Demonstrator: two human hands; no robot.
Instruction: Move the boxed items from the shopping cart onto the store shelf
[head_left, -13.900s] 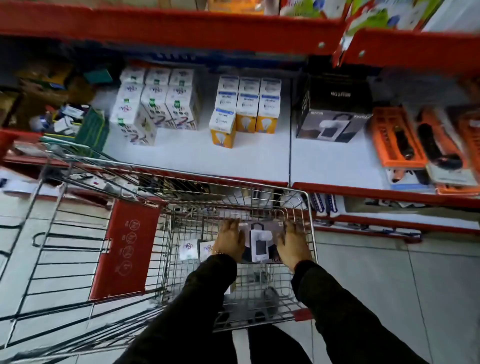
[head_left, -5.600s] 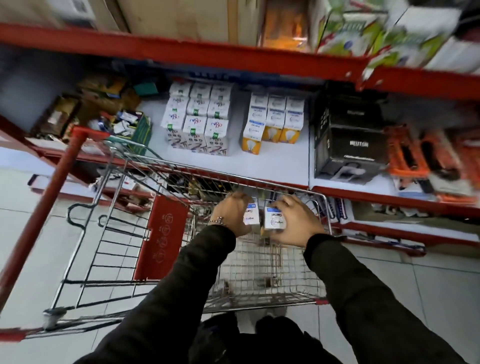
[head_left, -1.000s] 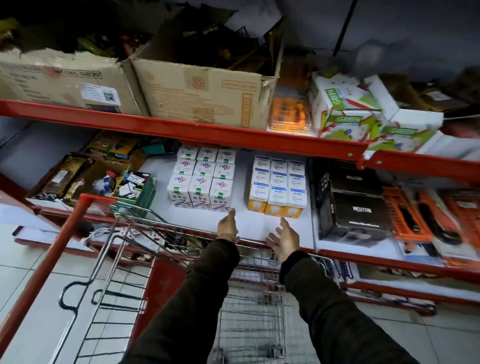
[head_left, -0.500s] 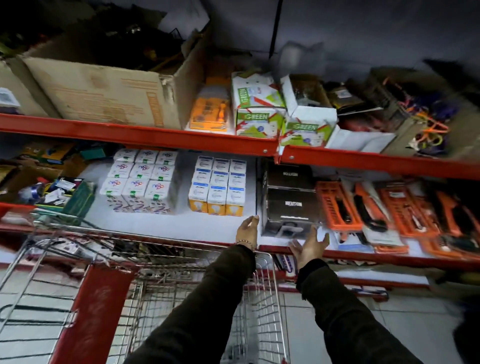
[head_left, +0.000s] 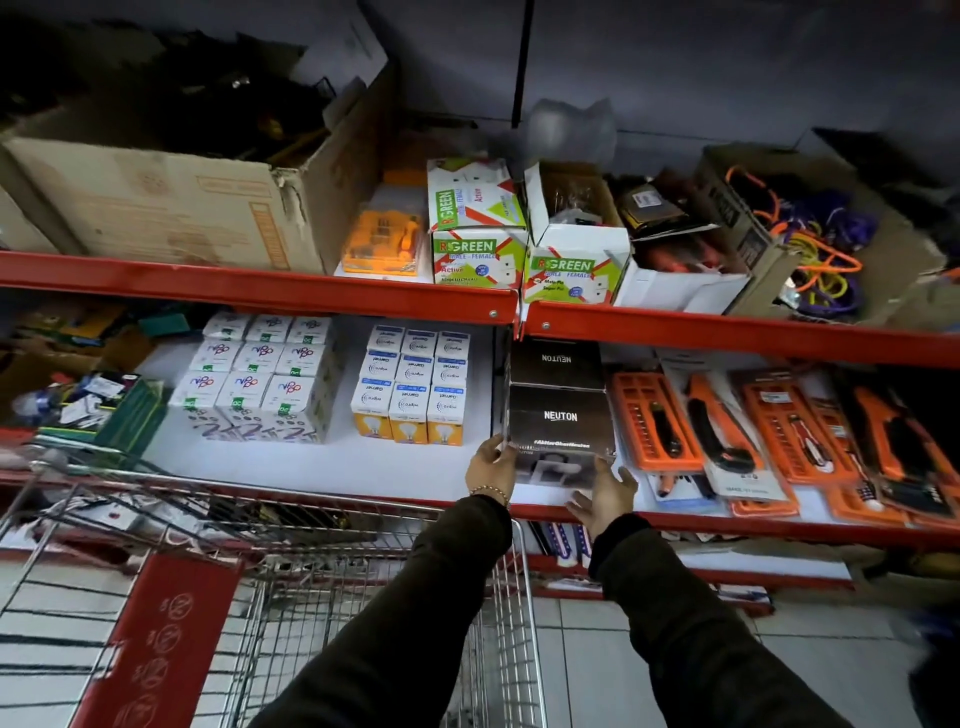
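A black box marked NEUTON (head_left: 561, 415) stands at the front of the white middle shelf (head_left: 311, 467), with a second black NEUTON box (head_left: 556, 358) right behind it. My left hand (head_left: 491, 460) grips the front box's lower left corner. My right hand (head_left: 605, 493) presses against its lower right front. Left of it stand rows of white-and-orange bulb boxes (head_left: 410, 400) and white patterned boxes (head_left: 254, 384). The wire shopping cart (head_left: 363, 519) is below my arms; its inside is mostly hidden.
Orange tool blister packs (head_left: 779, 436) lie right of the black boxes. The red shelf rail (head_left: 727, 332) above carries green-and-white boxes (head_left: 475, 244), a large cardboard carton (head_left: 171, 208) and a box of coloured cords (head_left: 810, 249). A green box of small items (head_left: 104, 410) sits far left.
Both hands went forward from open in the air at the shelf edge and now hold the front black box. The view has moved closer to the shelf.
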